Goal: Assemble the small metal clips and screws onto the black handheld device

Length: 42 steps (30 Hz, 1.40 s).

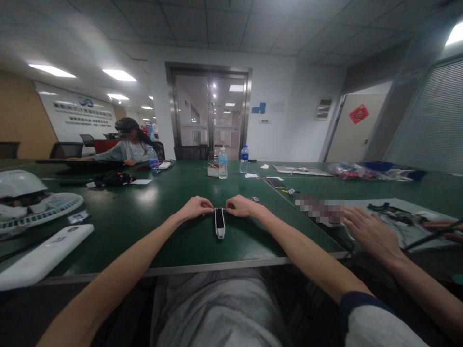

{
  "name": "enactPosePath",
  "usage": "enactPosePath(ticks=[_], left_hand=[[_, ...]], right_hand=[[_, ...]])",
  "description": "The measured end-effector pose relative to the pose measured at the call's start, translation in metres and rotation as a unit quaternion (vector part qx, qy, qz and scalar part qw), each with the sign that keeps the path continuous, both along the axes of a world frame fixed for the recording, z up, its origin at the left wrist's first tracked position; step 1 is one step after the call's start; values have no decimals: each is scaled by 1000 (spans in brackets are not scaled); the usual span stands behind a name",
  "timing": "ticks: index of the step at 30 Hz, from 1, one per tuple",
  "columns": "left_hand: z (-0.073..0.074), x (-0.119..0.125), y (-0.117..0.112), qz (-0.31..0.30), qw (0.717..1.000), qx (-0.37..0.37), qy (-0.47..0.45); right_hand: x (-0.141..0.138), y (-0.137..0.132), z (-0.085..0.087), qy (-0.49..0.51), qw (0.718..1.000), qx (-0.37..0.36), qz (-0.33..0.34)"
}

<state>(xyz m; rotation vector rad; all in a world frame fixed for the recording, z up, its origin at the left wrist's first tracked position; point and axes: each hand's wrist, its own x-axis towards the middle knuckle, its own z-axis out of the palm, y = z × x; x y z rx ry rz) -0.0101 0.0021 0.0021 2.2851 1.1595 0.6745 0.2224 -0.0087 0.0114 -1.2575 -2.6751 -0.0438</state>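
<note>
A slim white handheld device [219, 222] with a long black panel lies on the green table in front of me, its narrow tip pointing toward my body. At its far left corner is my left hand [195, 208], thumb and fingertips pinched against the edge. My right hand [241, 206] mirrors it at the far right corner, with curled fingers closed on that side. Whether anything small sits between the fingertips is too fine to tell.
A co-worker's hand [376, 236] rests at right beside electronic parts [392, 213]. Water bottles [223, 164] and a small box [213, 170] stand ahead. At left are a white helmet [21, 185] and a long white casing [47, 255]. Another person [125, 147] sits across the table.
</note>
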Motion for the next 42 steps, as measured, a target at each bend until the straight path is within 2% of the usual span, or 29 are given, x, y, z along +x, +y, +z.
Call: enactPosePath(ticks=[7,13,19,26,34,42], left_hand=[[-3,2,1,-15,999,-29,-42],[-3,-1,5,-19,999,8,-24],[-4,-1,4,-18,1000,15,-11],[-3,0,3,-20,1000,14,-9],[-1,0,0,-15,1000,17,6],[-2,-1,1,-19,999,32,5]], right_hand=[[3,6,-3,7,1000,23,-7],[12,23,-7,12,991,101,-82],[21,34,-17,9,985,78,-156],[7,36,-24,-17,989,65,-131],[7,37,-17,-41,991,66,-110],[5,35,-13,-49,987,48,-145]])
